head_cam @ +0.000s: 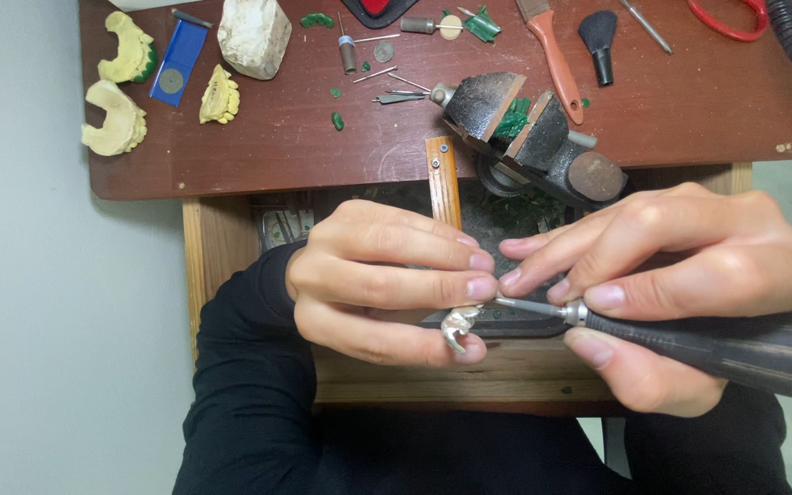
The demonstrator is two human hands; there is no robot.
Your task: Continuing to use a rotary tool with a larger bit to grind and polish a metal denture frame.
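Left hand (387, 280) fingers curled tight, pinching small silver metal piece (457, 325) at fingertips. Right hand (680, 284) clamped around black rotary handpiece (717, 346), bit touching the piece.

Far left of bench: three pale yellow plaster casts (121, 117), one white plaster block (254, 35). Far right: two brushes (599, 41). Centre: one small vise (529, 137). Near: two hands (387, 280), one rotary handpiece (717, 346).
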